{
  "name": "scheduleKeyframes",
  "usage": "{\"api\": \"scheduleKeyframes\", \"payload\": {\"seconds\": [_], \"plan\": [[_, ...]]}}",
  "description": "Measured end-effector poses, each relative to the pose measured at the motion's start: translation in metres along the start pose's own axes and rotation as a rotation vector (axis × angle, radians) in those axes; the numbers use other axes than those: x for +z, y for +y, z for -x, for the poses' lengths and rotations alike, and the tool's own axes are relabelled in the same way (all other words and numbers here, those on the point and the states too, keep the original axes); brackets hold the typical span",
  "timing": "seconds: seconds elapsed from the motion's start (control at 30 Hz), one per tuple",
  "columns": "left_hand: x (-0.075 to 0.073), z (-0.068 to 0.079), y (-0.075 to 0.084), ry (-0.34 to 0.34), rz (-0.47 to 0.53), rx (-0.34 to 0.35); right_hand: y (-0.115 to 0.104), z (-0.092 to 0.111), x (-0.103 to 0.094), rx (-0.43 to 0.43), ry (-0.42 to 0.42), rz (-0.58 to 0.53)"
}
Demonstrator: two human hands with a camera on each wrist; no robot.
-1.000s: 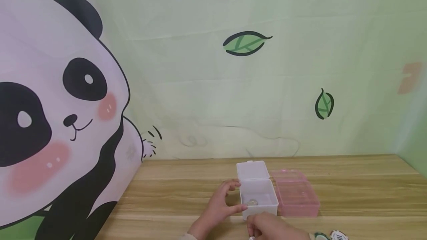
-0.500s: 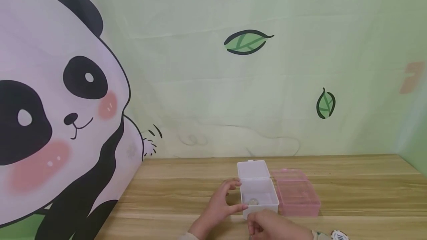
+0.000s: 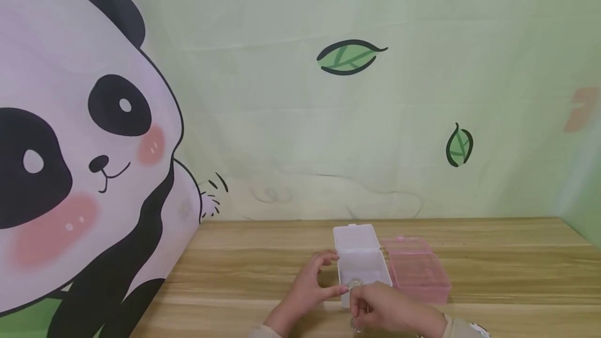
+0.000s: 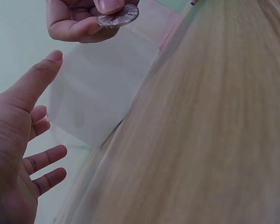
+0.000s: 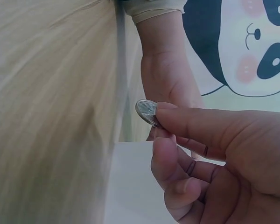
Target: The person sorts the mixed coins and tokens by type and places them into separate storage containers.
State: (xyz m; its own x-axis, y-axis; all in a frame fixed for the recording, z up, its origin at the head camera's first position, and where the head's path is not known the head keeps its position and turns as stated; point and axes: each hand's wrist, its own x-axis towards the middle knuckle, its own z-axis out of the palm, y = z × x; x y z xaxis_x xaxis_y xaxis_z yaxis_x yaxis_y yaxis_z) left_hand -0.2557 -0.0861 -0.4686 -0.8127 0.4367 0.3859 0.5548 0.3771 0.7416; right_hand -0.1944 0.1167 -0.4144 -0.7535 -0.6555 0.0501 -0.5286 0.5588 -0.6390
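Observation:
My right hand point(image 3: 382, 304) pinches a silvery coin point(image 5: 148, 112) between thumb and fingers, in front of the open white box point(image 3: 345, 299). In the left wrist view the coin point(image 4: 119, 17) has a patterned face and is tilted, clear of the tabletop. Another round silvery coin point(image 3: 355, 281) lies inside the box near its front wall, partly hidden by my right hand. Along the box's left side is my left hand point(image 3: 307, 286), thumb near the front corner and fingers by the back corner. Its fingers look fairly straight in the left wrist view point(image 4: 18, 121).
A pink translucent box point(image 3: 422, 275) with its lid open stands right of the white one. At the lower right edge a poker chip point(image 3: 481, 329) shows in part beside my sleeve. Behind the wooden table point(image 3: 244, 265) hangs a panda-print cloth point(image 3: 263, 93).
My right hand has risen slightly toward the white box's front, bringing the coin into sight below the fingers. The green chip has gone behind my sleeve. My left hand stays in place.

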Motion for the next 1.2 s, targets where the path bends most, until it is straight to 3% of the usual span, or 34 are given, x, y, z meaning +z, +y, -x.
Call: {"api": "scheduleKeyframes", "payload": {"seconds": [0.37, 0.73, 0.83, 1.07, 1.2], "plan": [[-0.001, 0.0, 0.0, -0.006, 0.003, -0.01, -0.003, -0.003, -0.014, -0.043, 0.017, -0.055], [-0.001, 0.0, 0.002, -0.025, 0.026, -0.042, -0.003, -0.004, -0.035, 0.009, 0.008, -0.167], [-0.001, 0.0, 0.003, -0.023, 0.02, -0.041, -0.002, -0.005, -0.04, 0.016, 0.024, -0.153], [-0.001, 0.001, 0.005, -0.019, 0.012, -0.045, 0.001, -0.002, -0.047, 0.037, 0.103, 0.042], [-0.001, 0.001, 0.006, -0.019, 0.007, -0.051, 0.004, -0.007, -0.048, 0.03, 0.11, 0.007]]}}
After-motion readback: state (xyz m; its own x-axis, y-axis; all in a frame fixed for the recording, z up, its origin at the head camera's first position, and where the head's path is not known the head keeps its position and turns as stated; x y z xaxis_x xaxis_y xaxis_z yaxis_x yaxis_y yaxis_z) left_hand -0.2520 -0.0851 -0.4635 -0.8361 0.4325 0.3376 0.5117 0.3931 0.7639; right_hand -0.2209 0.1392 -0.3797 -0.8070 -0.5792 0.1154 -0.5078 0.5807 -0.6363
